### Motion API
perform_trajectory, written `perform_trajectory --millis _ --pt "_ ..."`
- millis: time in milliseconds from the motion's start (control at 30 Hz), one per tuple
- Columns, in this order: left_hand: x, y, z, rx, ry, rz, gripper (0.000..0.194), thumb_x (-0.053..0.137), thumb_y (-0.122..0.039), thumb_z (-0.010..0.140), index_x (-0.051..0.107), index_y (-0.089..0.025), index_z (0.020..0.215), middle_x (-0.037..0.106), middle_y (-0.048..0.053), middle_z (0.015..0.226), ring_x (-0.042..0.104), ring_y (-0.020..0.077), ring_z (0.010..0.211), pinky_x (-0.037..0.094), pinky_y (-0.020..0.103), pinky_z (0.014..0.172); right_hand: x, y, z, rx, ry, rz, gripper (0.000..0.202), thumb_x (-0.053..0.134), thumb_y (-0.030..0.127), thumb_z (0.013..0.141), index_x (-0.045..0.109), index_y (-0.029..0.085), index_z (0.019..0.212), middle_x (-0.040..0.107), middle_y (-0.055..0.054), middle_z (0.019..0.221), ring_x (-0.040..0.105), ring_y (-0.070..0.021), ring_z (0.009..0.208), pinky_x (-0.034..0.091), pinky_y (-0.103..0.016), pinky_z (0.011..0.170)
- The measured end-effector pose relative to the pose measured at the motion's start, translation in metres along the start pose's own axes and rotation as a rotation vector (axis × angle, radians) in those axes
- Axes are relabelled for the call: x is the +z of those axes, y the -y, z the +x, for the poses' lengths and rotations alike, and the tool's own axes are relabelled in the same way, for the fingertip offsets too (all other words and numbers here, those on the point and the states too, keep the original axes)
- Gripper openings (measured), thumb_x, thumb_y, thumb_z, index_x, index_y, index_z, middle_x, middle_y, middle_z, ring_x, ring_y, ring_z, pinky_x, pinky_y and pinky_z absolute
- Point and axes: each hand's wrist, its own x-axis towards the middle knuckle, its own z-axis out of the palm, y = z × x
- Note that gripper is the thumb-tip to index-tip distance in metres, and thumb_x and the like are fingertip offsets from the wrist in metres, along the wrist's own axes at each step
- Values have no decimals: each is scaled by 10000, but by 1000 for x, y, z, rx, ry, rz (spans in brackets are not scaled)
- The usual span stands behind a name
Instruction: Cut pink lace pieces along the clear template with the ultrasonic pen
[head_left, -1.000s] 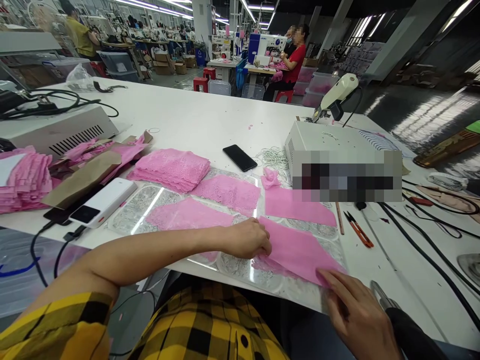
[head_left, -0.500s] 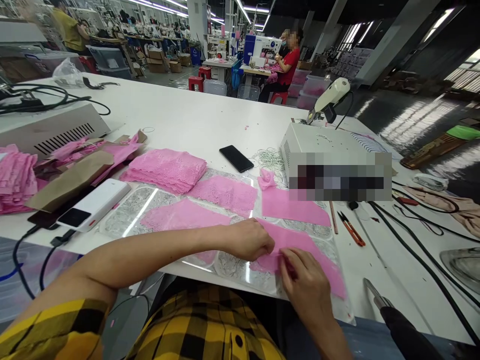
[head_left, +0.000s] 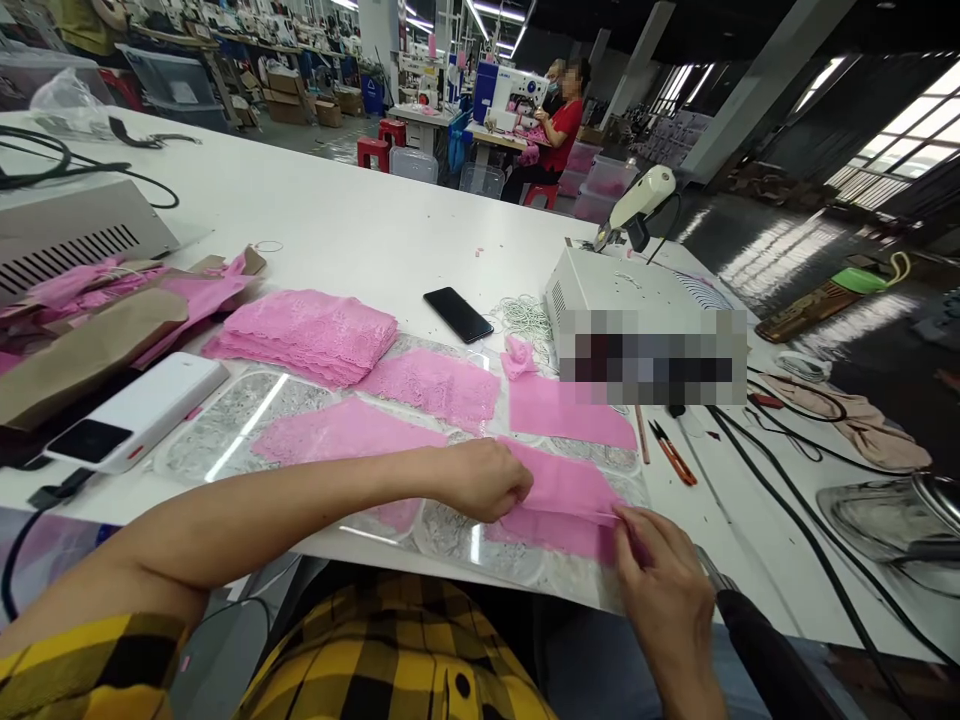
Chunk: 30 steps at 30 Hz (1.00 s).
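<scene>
My left hand (head_left: pixel 486 480) is closed on the left part of a pink fabric piece (head_left: pixel 559 478) at the front of the clear template (head_left: pixel 247 410). Pinched at the fabric's right end, my right hand (head_left: pixel 664 570) holds its edge, and a fold runs between the two hands. Left of my left hand, a pink lace piece (head_left: pixel 345 430) lies partly under my forearm. Behind them are a smaller lace piece (head_left: pixel 435 385) and a plain pink rectangle (head_left: pixel 570 412), with a crumpled pink scrap (head_left: pixel 517 357) at its top left corner.
A stack of pink lace (head_left: pixel 307 335) and a white power bank (head_left: pixel 139 410) are on the left. Behind lies a black phone (head_left: pixel 457 314). To the right are a pale machine box (head_left: pixel 637 290), orange snips (head_left: pixel 673 455), cables and a glass jar (head_left: pixel 877 515). A seated person (head_left: pixel 561 130) works farther back.
My right hand has moved right along the fabric, whose front edge is now folded over and drawn straight. My left hand stays at about the same spot. The view has shifted slightly.
</scene>
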Motion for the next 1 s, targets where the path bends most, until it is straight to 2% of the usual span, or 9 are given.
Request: perform_trajectory --millis 100,233,300,367,500,600,700,833,1000 --pt "-1 1 0 -16 -1 -40 142 571 -152 839 678 -150 932 723 52 865 648 193 777 466 275 661 1 11 22 -11 -87 32 208 534 198 913 682 204 1058 677 -65 958 627 -189 872 519 -326 761" --pt "-2 6 0 -114 -69 -416 548 693 -300 809 519 -131 1300 652 123 1193 662 194 909 504 275 715 10 39 63 -139 -107 216 215 563 169 895 702 237 1044 674 -38 935 636 -156 854 532 -284 756" --pt "-3 11 -4 -134 -156 -737 516 696 -241 787 540 -126 1265 635 125 1194 653 180 924 512 276 742 18 59 83 -190 -64 365 200 576 180 890 712 258 1013 669 -24 900 640 -140 821 538 -266 727" --pt "-6 17 -14 -95 -276 -1008 352 671 -155 763 619 -122 1110 665 79 1034 641 150 884 510 263 747 25 82 102 -212 -5 528 191 582 180 886 716 262 994 678 -17 895 651 -130 809 545 -247 700" --pt "-9 31 -51 -92 -436 -1337 280 676 -82 669 677 -122 947 659 6 768 636 110 722 519 252 721 35 128 127 -238 202 827 216 562 174 893 693 256 1044 717 -9 942 676 -128 835 568 -250 723" --pt "-5 41 -88 -328 -561 -1384 295 695 -134 649 699 -109 942 689 22 741 654 117 642 538 249 659 39 150 129 -238 276 929 233 566 205 887 671 249 1089 715 -25 983 675 -135 829 573 -275 737" --pt "7 50 -125 -527 -700 -1358 257 718 -190 637 699 -104 879 696 30 735 651 114 622 537 222 610 44 151 119 -164 299 888 208 566 255 882 678 242 1057 705 -37 984 659 -133 790 564 -277 717" --pt "24 59 -158 -601 -798 -1349 269 725 -295 640 665 -125 841 668 14 710 633 109 619 529 211 582 54 133 98 -44 476 707 202 558 366 873 695 227 924 690 -23 811 604 -130 636 513 -261 575" --pt "34 63 -166 -631 -817 -1241 315 666 -438 699 618 -139 788 596 -5 674 574 102 573 496 218 526 58 129 78 7 629 430 255 540 456 840 660 232 849 662 -21 800 597 -157 664 464 -283 569"
